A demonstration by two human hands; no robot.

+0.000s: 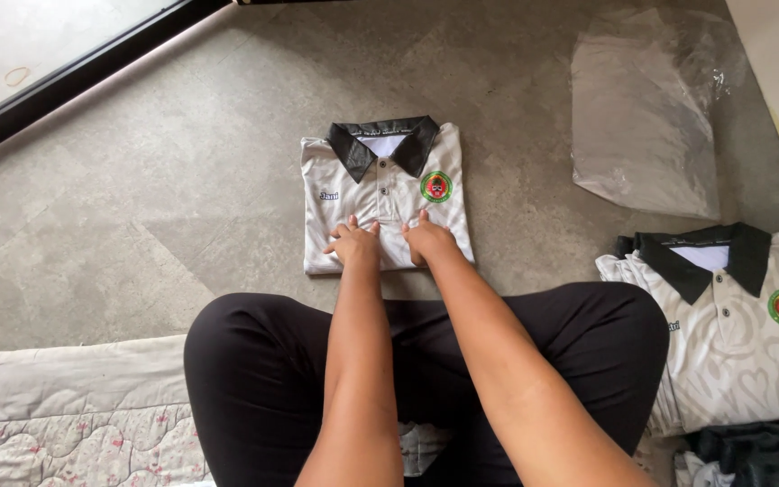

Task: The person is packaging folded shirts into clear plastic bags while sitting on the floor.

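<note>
Pressing down side by side, the left hand [353, 243] and the right hand [427, 240] rest on the lower edge of a folded white polo shirt [380, 194] that lies flat on the grey floor [137, 180] directly in front of the seated person. Both hands lie palm-down with fingers loosely curled onto the cloth; neither visibly pinches or lifts the fabric, though whether the fingertips grip a fold underneath cannot be told. The hands sit close together, nearly touching, just below the shirt's button placket. The shirt is folded into a neat rectangle, its black collar [385, 140] uppermost and pointing away from the person, with a round badge on one breast and small blue lettering on the other. The forearms extend over the person's crossed legs in black trousers [254, 361]. To the right, just beside one knee, lies a stack of similar white polo shirts [741, 334] with black collars. Beyond that stack, well apart from the hands, a clear plastic bag [646, 108] lies crumpled on the floor. At lower left, a quilted floral mat [65, 415] borders the person's leg.
</note>
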